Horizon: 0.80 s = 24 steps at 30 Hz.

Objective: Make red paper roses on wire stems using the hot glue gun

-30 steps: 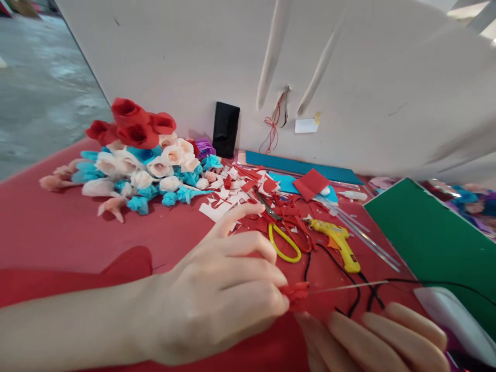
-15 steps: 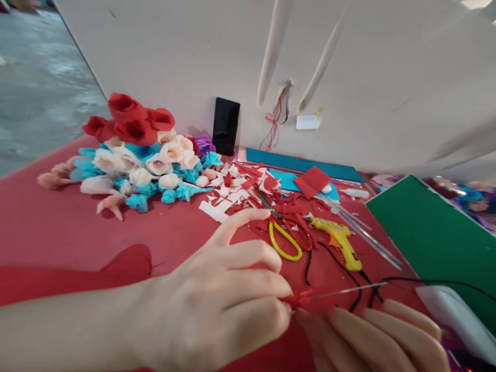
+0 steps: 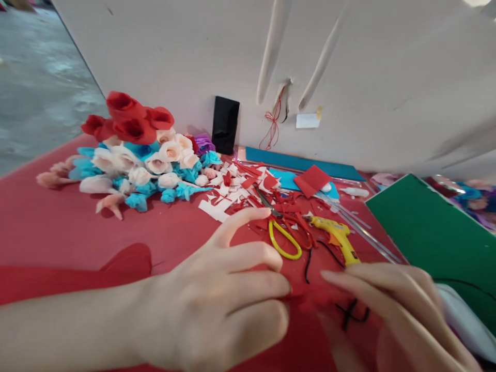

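My left hand (image 3: pixel 217 299) is closed in a pinch, its thumb tip hidden behind the fingers. A bit of red paper (image 3: pixel 297 298), blurred, shows at its fingertips. To the right, my right hand (image 3: pixel 403 305) is slightly smeared by motion, its thumb apart from its fingers and nothing visible between them. Just beyond my left index finger lie scissors with yellow handles (image 3: pixel 284 243). A yellow hot glue gun (image 3: pixel 336 233) rests beyond my right hand, its black cord (image 3: pixel 351 312) partly covered by my fingers.
Paper flowers (image 3: pixel 135 160) in red, white, blue and pink are heaped at the left. Red and white paper scraps (image 3: pixel 240 188) lie mid-table, with clear glue sticks (image 3: pixel 360 230) to their right. A black phone (image 3: pixel 226 125) leans on the wall. A green board (image 3: pixel 434 227) stands right.
My right hand has moved up and right, away from my left fingertips, and its fingers have spread. The thin pale strand between the hands is no longer visible. My left hand stays put.
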Tool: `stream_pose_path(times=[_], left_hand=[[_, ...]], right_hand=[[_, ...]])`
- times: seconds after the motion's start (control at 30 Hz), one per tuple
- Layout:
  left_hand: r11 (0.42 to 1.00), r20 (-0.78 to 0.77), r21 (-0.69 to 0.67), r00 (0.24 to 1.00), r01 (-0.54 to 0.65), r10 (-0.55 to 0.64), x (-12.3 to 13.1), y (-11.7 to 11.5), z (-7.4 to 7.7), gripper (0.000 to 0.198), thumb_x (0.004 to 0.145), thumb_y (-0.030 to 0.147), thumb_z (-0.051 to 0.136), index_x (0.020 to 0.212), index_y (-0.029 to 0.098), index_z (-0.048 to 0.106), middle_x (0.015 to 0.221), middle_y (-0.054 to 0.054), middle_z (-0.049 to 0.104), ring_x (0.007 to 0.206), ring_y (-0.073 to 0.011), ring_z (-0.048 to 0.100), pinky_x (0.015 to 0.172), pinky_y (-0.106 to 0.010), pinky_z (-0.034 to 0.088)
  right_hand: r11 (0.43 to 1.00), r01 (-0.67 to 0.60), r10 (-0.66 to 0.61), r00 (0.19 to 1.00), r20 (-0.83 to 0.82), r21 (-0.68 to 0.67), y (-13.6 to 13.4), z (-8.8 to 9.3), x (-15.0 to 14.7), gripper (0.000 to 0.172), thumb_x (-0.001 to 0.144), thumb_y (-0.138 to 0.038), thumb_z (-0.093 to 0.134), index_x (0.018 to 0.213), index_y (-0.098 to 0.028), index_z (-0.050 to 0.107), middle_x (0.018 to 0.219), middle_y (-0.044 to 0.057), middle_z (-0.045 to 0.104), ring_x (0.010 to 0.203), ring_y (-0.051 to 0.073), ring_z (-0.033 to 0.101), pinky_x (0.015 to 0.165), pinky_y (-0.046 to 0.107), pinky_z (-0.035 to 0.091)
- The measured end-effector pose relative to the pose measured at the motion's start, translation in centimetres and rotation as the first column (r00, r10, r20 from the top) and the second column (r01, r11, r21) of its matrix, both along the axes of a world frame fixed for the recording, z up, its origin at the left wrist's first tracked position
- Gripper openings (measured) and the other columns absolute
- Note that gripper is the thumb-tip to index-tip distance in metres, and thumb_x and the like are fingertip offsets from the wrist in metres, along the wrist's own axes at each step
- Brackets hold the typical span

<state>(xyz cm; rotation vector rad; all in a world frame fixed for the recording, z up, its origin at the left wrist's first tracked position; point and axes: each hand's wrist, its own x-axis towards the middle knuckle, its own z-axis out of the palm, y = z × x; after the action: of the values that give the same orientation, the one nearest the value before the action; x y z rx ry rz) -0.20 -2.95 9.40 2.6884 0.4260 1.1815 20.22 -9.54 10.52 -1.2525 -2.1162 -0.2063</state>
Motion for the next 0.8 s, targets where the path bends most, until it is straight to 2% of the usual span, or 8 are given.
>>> stream_pose_path(times=[0.07,0.17,0.3,0.43,0.57,0.67,0.8], left_hand=[[1.000,0.037,-0.010,0.999,-0.015,0.015,0.2,-0.1,-0.3,0.024,0.081,0.005,0.047,0.062,0.017,0.055,0.072,0.007,0.067,0.075,-0.0068,0.056,0.112,-0.035,0.013],[1.000,0.065,-0.006,0.998,0.003,-0.003,0.3,-0.3,-0.6,0.021,0.079,0.005,0.049,0.062,0.017,0.055,0.071,0.006,0.067,0.074,-0.0073,0.056,0.111,-0.035,0.016],[0.997,-0.009,0.054,0.998,0.064,-0.063,0.2,-0.2,-0.6,0.018,0.076,0.005,0.053,0.063,0.017,0.055,0.074,0.004,0.068,0.076,-0.0086,0.057,0.112,-0.035,0.013],[0.993,-0.063,0.106,0.997,0.059,-0.053,0.2,-0.2,-0.5,0.019,0.078,0.007,0.050,0.064,0.018,0.057,0.075,0.004,0.069,0.076,-0.0093,0.058,0.112,-0.037,0.012],[0.989,-0.075,0.144,0.997,0.035,-0.024,0.3,-0.2,-0.6,0.026,0.081,0.007,0.043,0.063,0.018,0.057,0.074,0.003,0.069,0.077,-0.0100,0.059,0.111,-0.038,0.013],[0.995,-0.071,0.095,0.997,0.040,-0.033,0.2,0.1,-0.5,0.024,0.084,0.006,0.041,0.072,0.018,0.059,0.076,0.003,0.069,0.079,-0.0105,0.058,0.111,-0.038,0.014],[0.989,-0.038,-0.145,0.998,0.038,-0.044,0.3,0.8,-0.4,0.023,0.082,0.006,0.048,0.102,0.016,0.052,0.082,0.003,0.067,0.080,-0.0086,0.057,0.108,-0.037,0.020]], right_hand=[[0.989,-0.036,0.030,0.999,-0.044,-0.140,0.4,0.2,-0.2,0.030,0.071,-0.010,0.060,0.100,-0.017,0.058,0.090,0.007,0.055,0.083,0.018,0.050,0.068,0.030,0.046],[0.945,-0.134,0.105,0.988,-0.111,-0.300,0.8,0.3,-0.5,0.024,0.071,-0.012,0.062,0.094,-0.018,0.059,0.085,0.003,0.058,0.077,0.013,0.052,0.066,0.024,0.049],[0.904,-0.191,0.120,0.972,-0.202,-0.383,1.0,0.3,-0.4,0.021,0.071,-0.008,0.060,0.088,-0.020,0.060,0.081,0.000,0.060,0.074,0.011,0.054,0.065,0.021,0.049],[0.877,-0.224,0.117,0.957,-0.264,-0.425,1.2,0.2,-0.3,0.016,0.070,-0.007,0.060,0.081,-0.020,0.060,0.076,0.000,0.060,0.070,0.011,0.055,0.063,0.022,0.048],[0.790,-0.246,0.051,0.939,-0.341,-0.562,1.6,0.1,-0.5,0.012,0.075,-0.010,0.056,0.080,-0.021,0.059,0.078,0.001,0.060,0.074,0.013,0.057,0.065,0.024,0.049],[0.728,-0.326,0.031,0.894,-0.446,-0.603,2.0,0.0,-0.6,0.009,0.077,-0.012,0.056,0.079,-0.020,0.059,0.077,0.001,0.059,0.072,0.013,0.057,0.063,0.022,0.048],[0.679,-0.388,-0.040,0.828,-0.559,-0.623,2.4,-0.2,-0.6,0.004,0.079,-0.016,0.058,0.079,-0.020,0.059,0.079,0.001,0.060,0.076,0.013,0.058,0.068,0.022,0.047]])
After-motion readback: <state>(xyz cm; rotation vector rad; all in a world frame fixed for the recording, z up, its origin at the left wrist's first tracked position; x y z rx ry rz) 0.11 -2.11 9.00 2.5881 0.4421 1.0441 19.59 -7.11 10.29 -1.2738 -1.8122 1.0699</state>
